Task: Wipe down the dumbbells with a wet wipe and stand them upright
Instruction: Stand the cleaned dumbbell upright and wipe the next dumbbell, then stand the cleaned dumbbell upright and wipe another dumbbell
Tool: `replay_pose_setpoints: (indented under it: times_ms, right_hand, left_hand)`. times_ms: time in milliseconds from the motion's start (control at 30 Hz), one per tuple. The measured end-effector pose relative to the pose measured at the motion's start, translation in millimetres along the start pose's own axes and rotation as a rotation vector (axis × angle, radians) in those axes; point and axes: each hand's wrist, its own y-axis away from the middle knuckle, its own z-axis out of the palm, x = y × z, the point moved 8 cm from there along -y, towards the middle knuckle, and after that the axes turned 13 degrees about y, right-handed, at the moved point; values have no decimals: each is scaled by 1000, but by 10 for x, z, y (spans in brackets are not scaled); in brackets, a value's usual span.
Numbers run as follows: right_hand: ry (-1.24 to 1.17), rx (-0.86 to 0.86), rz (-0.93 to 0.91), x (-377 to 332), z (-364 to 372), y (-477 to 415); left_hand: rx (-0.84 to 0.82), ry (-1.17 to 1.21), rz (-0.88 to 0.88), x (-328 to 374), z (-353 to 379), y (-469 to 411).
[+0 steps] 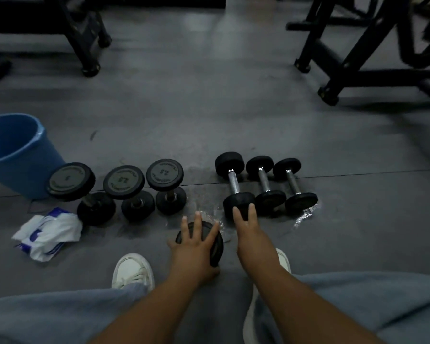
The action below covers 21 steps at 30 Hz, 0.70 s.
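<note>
Dumbbells come in two groups on the floor (209,125): an upright set (124,192) by the bin (15,150) and a lying set (267,184) to the right. Left hand (196,247) rests on a fourth dumbbell (215,252), fingers spread and straight. Right hand (246,227) reaches the nearest lying head; whether it grips cannot be told. Judged step: taking up the next unit. No wipe is seen in hand, so one is needed from the pack (47,232). Heads are matt black, shafts chrome.

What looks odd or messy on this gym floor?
Shiny wet patches glisten beside the three lying dumbbells, like spilled liquid. A crumpled white-and-blue packet lies loose by the blue bin.
</note>
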Motion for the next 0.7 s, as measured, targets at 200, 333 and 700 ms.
replay_pose_setpoints:
  times_ms: [200, 333, 700]
  right_hand:
    - [86, 4, -19, -17, -6, 222]
    - [92, -50, -29, -22, 112, 268]
    - [130, -74, -84, -94, 4, -415]
  left_hand:
    - [-75, -13, 62, -98, -152, 29]
    - [-126, -74, 133, -89, -174, -41]
    - [-166, -125, 217, -4, -341, -454]
